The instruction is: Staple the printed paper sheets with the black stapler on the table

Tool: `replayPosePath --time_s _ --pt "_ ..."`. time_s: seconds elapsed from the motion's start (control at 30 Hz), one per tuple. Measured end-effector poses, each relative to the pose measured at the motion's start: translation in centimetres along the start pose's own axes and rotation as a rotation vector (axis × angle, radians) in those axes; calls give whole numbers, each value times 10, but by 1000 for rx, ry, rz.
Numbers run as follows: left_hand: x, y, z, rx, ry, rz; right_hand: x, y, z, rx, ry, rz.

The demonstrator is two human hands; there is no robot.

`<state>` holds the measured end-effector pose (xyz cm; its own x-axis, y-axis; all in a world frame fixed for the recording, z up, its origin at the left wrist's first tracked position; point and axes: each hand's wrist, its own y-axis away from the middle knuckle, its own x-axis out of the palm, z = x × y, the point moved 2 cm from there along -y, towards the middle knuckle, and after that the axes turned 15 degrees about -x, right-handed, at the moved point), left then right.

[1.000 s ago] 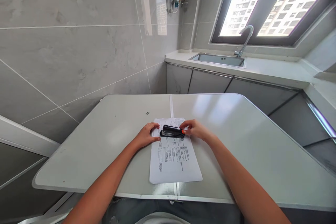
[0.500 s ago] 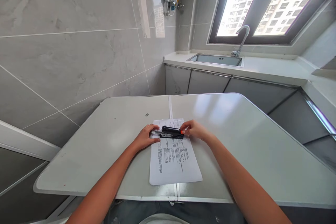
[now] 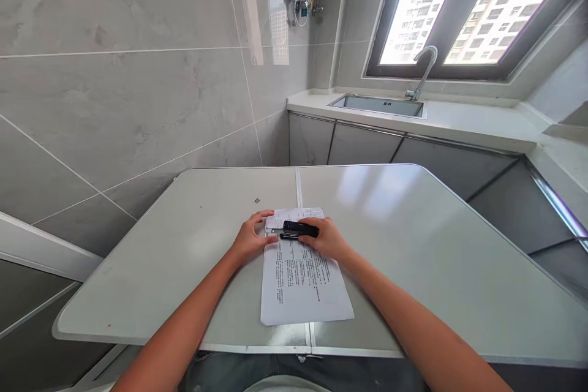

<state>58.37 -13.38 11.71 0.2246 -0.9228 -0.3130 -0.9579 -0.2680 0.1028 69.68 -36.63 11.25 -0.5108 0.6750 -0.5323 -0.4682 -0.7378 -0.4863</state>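
A black stapler (image 3: 297, 229) lies across the top of a printed sheet of paper (image 3: 301, 278) on a grey folding table (image 3: 184, 257). My right hand (image 3: 325, 239) is closed over the stapler's right end and covers its orange tip. My left hand (image 3: 250, 237) rests at the paper's upper left corner, fingers curled against the sheet beside the stapler's metal nose.
A few loose staples (image 3: 257, 200) lie on the table behind the paper. Beyond the table stands a counter with a steel sink (image 3: 379, 105) and tap (image 3: 422, 70) under a window. A tiled wall runs along the left.
My right hand slid left from pinching the stapler's orange end to lying over it. The stapler's metal nose now sticks out to the left. My left hand shifted slightly forward.
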Motion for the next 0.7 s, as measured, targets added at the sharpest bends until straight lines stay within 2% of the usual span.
replayPosePath --time_s 0.07,0.1,0.2,0.3,0.4,0.53,0.7 --pt "-1 1 -4 -17 354 48 -3 0 5 -79 67 -120" --pt "0 1 -5 -66 529 116 -4 0 9 -153 127 -166" --pt "5 -1 -3 -314 865 371 -5 2 22 -473 382 -194" --pt "7 -2 5 -491 926 495 -4 4 32 -707 608 -151" --pt "6 -4 14 -533 923 510 -5 5 39 -809 725 -113" --pt "3 -6 20 -497 918 468 -6 5 43 -854 786 -76" --pt "2 -5 19 -439 882 457 -4 3 39 -806 785 -71"
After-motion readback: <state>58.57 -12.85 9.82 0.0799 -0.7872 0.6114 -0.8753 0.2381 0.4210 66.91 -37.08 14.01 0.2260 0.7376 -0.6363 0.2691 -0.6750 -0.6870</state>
